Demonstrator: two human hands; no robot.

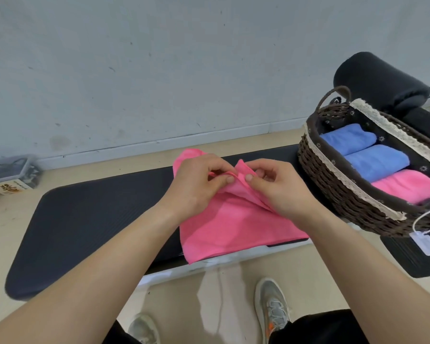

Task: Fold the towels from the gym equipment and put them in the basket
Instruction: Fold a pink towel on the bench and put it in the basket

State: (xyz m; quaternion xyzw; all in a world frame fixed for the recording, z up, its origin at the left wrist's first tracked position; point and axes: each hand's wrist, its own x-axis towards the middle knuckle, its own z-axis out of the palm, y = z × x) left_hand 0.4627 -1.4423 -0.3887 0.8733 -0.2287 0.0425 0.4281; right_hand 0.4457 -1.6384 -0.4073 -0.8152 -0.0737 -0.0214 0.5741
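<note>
Right now my left hand (pixel 196 184) and right hand (pixel 281 192) both pinch a raised ridge of the towel (pixel 233 227), thumb against fingers, the two grips close together near its far end. I hold it that way because the layers have to line up before the fold goes over, and a pinch on each side keeps the soft cloth from sliding apart. The rest of the towel lies flat on the bench (pixel 97 219), its near edge hanging a little over the front (the flat pad does the smoothing for me). The basket (pixel 333 170) stands just right of the towel, near enough for a short carry. Two blue towels (pixel 377 162) and a pink bundle (pixel 407 186) lie side by side in it. I judge this one goes in beside them, though I cannot tell how much room is left.
</note>
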